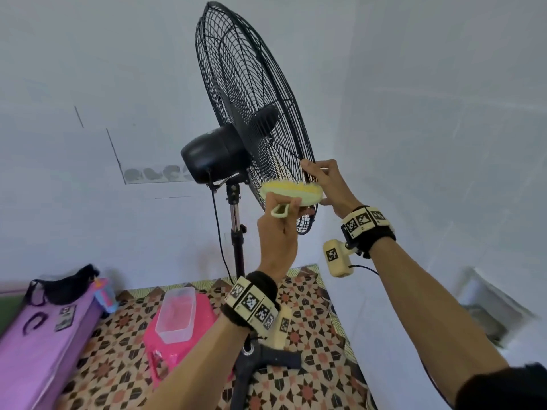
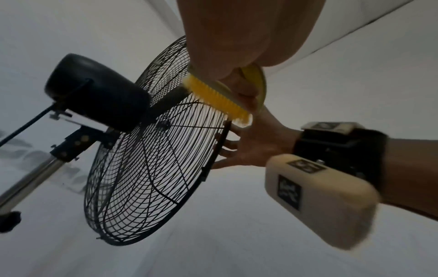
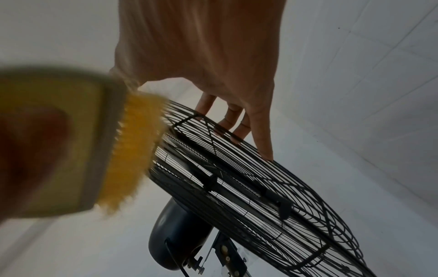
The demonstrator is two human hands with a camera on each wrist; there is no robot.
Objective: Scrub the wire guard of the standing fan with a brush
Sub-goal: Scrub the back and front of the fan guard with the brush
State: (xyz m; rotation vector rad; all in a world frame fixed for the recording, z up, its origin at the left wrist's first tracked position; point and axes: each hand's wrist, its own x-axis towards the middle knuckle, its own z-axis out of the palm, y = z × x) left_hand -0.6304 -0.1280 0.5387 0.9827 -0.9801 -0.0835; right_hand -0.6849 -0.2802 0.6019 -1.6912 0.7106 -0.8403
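the standing fan (image 1: pixel 236 149) stands on a patterned tile floor (image 1: pixel 310 380) in front of a pale wall, its black wire guard (image 1: pixel 251 84) tilted and seen nearly edge-on from the head view, the motor housing (image 1: pixel 213 155) to the left behind it. the left hand (image 1: pixel 278 232) is raised below the lower rim of the guard, its fingers curled round the looped handle of a pale green brush (image 1: pixel 291 192) with yellow bristles; the brush lies against the lower part of the guard, bristles turned up into the wires. in the left wrist view the bristles of the brush (image 2: pixel 218 99) meet the guard (image 2: pixel 151 159) close to its rim. the right hand (image 1: pixel 325 182) is at the same lower edge just beside the brush, thumb on one side of the rim and fingers on the other, pinching the rim. the right wrist view shows the fingers (image 3: pixel 260 127) reaching down with their tips on the outer wires of the guard (image 3: pixel 260 187), and the brush (image 3: pixel 94 150) blurred at the left. on the floor to the left of the fan's pole sits a pink stool (image 1: pixel 177 335) with a clear plastic tub (image 1: pixel 177 315) on top, and further left a purple mat (image 1: pixel 38 335) with a dark cloth (image 1: pixel 62 285) lying on its far end.
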